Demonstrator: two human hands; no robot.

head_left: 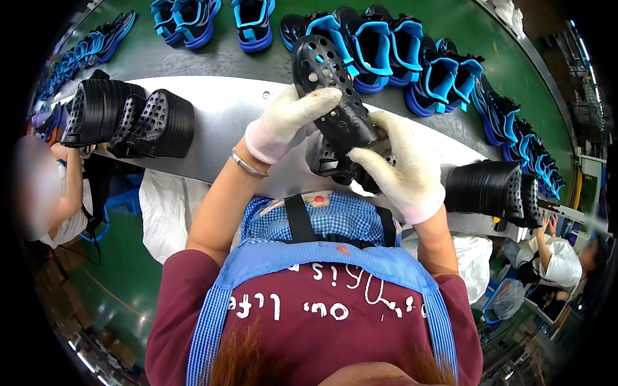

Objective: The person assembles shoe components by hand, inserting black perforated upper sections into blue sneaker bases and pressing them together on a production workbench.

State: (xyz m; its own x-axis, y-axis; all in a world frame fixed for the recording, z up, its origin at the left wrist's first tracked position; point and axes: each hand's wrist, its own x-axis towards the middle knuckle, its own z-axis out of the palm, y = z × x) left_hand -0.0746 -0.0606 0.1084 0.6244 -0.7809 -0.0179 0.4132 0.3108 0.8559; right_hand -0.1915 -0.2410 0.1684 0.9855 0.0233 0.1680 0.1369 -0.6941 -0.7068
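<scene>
A black, shoe-shaped plastic form full of round holes [341,122] is held up over the white table. My left hand [293,119], in a white knit glove, grips its left side with the thumb lying across the holed face. At the lower right end my right hand [405,164], gloved the same way, has its fingers and thumb closed around the form. Beneath it, close to my body, more black holed forms [322,157] lie on the table, partly hidden by my hands.
Stacked black holed forms stand on the white table [225,128] at left [164,122] and right [486,186]. Beyond runs a green surface [470,32] with rows of black-and-blue sneakers [373,48]. Other people sit at far left [67,193] and far right [557,257].
</scene>
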